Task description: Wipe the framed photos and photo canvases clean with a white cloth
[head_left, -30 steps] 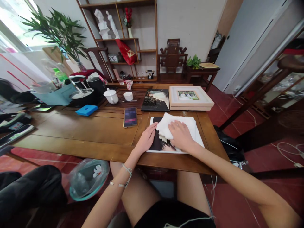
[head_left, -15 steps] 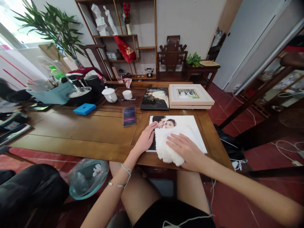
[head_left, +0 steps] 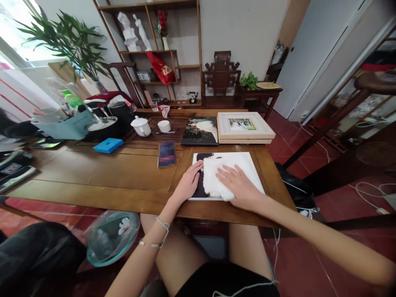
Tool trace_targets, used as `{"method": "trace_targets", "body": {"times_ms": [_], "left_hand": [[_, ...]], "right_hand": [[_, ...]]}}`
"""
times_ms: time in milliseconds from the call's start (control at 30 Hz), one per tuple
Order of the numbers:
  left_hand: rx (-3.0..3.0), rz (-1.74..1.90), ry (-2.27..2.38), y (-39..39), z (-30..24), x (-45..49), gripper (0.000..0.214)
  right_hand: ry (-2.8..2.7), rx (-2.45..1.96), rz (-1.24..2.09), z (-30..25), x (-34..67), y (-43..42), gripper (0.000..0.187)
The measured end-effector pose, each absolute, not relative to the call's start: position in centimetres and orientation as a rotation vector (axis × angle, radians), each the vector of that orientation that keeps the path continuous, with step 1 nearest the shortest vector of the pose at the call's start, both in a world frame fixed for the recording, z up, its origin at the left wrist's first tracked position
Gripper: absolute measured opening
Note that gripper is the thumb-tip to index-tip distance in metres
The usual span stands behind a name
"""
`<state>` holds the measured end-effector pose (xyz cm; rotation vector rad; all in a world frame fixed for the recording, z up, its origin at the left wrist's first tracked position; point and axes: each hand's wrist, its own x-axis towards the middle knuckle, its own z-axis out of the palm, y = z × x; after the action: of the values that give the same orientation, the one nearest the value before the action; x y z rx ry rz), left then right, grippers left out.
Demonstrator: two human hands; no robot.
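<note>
A photo print [head_left: 252,173] with a white border lies flat at the near right of the wooden table [head_left: 123,169]. My right hand [head_left: 239,185] lies flat with fingers spread on a white cloth [head_left: 213,179], pressing it onto the print. My left hand [head_left: 188,183] rests open on the print's left edge, fingers stretched, steadying it. The cloth covers most of the picture's dark part.
Behind the print lie a dark photo [head_left: 200,130] and a framed picture [head_left: 244,127]. A phone [head_left: 167,154], a blue box [head_left: 108,145], a teapot [head_left: 141,126], a cup [head_left: 163,126] and a kettle [head_left: 119,112] stand further left. A lined bin [head_left: 111,235] sits under the table.
My right hand slid the cloth down to the print's near edge, then back up toward its middle. The left hand stayed on the left edge.
</note>
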<state>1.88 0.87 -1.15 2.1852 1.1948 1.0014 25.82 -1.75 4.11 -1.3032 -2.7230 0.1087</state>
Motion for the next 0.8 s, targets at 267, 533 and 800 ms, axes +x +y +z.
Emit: {"method": "trace_targets", "body": {"times_ms": [267,533,800], "left_hand": [[2.194,0.977,1.183,0.9,-1.1,1.8,0.042],[2.17,1.028,1.18,0.8,-1.1,1.9,0.04],[2.168,1.039,1.181,1.0,-1.2,2.0,0.04]], "right_hand": [[-2.746,-1.036,0.258,3.7,27.7,-6.0,0.077],[-2.454,-1.413,0.14,3.7,32.0,5.2,0.064],[-2.64,-1.336,0.042,3.3,31.4,-5.7,0.081]]}}
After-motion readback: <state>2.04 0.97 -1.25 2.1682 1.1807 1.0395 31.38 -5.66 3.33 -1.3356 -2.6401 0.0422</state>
